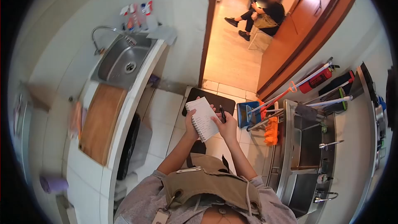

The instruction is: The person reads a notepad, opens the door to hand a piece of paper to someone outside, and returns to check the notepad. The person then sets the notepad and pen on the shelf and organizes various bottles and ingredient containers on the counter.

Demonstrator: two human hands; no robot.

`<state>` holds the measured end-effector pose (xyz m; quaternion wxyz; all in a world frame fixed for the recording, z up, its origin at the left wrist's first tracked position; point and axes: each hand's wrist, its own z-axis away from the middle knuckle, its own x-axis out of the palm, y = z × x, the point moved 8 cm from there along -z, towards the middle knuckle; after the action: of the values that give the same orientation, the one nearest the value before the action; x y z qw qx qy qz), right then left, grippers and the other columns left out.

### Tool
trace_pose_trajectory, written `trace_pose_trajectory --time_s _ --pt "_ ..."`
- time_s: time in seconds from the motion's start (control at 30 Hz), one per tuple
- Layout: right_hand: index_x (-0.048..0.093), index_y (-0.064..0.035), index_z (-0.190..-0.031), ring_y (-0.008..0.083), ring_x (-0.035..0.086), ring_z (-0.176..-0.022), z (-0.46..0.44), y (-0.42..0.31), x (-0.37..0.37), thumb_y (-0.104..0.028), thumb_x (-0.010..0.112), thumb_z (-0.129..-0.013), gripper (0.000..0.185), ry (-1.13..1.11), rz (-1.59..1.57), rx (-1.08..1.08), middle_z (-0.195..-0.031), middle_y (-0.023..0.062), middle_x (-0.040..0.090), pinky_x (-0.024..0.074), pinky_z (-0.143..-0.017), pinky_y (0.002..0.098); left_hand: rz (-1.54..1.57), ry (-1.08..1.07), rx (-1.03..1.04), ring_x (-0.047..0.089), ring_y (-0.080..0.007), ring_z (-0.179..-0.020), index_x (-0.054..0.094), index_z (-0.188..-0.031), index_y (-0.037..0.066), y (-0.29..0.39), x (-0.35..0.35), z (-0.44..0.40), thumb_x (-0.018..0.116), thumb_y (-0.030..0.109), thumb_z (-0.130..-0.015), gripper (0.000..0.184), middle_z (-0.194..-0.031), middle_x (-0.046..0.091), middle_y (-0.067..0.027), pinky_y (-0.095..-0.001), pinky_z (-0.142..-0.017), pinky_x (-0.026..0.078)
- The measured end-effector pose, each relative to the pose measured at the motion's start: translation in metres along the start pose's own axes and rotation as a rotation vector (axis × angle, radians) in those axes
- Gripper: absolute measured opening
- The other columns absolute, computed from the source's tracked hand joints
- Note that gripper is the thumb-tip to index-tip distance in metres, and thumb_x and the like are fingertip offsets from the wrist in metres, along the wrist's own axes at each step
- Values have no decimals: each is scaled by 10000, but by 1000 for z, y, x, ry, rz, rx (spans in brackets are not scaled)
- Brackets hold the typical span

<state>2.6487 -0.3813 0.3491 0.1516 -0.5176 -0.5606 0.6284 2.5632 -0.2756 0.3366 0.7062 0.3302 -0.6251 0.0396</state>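
Note:
A spiral notepad [203, 118] with handwriting on its white page is held up in front of my body. My left hand [191, 123] grips it along the spiral edge, thumb on the page. On the other side, my right hand [226, 125] has a black pen [223, 114] between its fingers, and its thumb rests on the page's right edge. The pen points up and away from the paper. An olive apron [207, 186] covers my front.
A steel sink [124, 64] and a wooden board [103, 122] are on the left counter. Right of me stand steel sinks [306, 149], a blue bucket [245, 116], mops and a fire extinguisher [317, 79]. Beyond the doorway a person [269, 14] sits. A dark mat [222, 99] lies on the floor.

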Motion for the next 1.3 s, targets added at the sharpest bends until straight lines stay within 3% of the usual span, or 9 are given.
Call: trace_pose_trajectory --time_s 0.17,0.33,0.57,0.7,0.77,0.87,0.97,1.27,1.3 --pt "663 -5 -744 142 579 -555 57 -26 46 -196 763 -751 216 -149 14 -140 -632 97 630 442 -533 287 -32 172 111 500 -351 -1144 226 -1450 166 28 -49 84 457 384 -841 687 -1262 473 -242 -499 -987 406" --pt "617 12 -786 247 629 -602 112 -104 113 -175 711 -800 209 -275 54 -330 -698 150 644 455 -547 333 -72 289 81 582 -284 -1073 468 -1268 -42 112 -53 171 452 402 -856 606 -1196 575 -169 -397 -983 423" --pt "617 -13 -801 350 632 -707 192 -165 200 -260 726 -780 271 -424 -51 -391 -749 169 642 477 -636 405 -117 346 220 608 -278 -1019 456 -1273 -31 194 -100 268 516 365 -860 575 -1119 601 -146 -402 -922 466" --pt "632 -9 -818 334 638 -745 241 -211 278 -246 753 -739 277 -487 -77 -453 -777 176 650 487 -677 387 -204 517 408 622 -240 -947 506 -1194 -14 258 -192 328 580 270 -842 458 -1080 617 -123 -372 -845 509" --pt "659 3 -807 166 633 -693 270 -244 322 -194 790 -723 252 -591 -191 -414 -761 114 670 484 -644 307 -114 452 458 622 -242 -959 514 -1179 -18 304 -185 366 591 242 -838 435 -1092 619 -129 -363 -823 521" --pt "661 9 -809 133 621 -659 301 -268 381 -168 797 -714 242 -775 -250 -358 -725 97 668 481 -623 280 -117 477 555 613 -250 -998 505 -1195 -27 347 -190 413 573 267 -849 459 -1119 615 -144 -370 -872 502" --pt "670 11 -800 118 616 -624 315 -268 411 -141 794 -711 216 -857 -289 -262 -692 86 666 478 -604 265 -58 462 506 600 -254 -1034 496 -1218 -38 361 -202 435 550 296 -859 493 -1139 609 -154 -376 -925 473" --pt "689 24 -851 116 614 -605 310 -288 426 -117 752 -741 189 -766 -74 -391 -678 88 666 475 -590 266 -190 481 547 564 -250 -1100 489 -1258 -22 386 -230 424 507 352 -882 531 -1183 586 -132 -385 -966 438" --pt "689 7 -875 191 642 -657 312 -288 427 -120 747 -731 200 -747 -36 -374 -734 124 673 489 -623 306 -210 511 567 565 -249 -1096 487 -1256 -24 390 -230 425 517 335 -880 522 -1180 585 -134 -382 -956 446"
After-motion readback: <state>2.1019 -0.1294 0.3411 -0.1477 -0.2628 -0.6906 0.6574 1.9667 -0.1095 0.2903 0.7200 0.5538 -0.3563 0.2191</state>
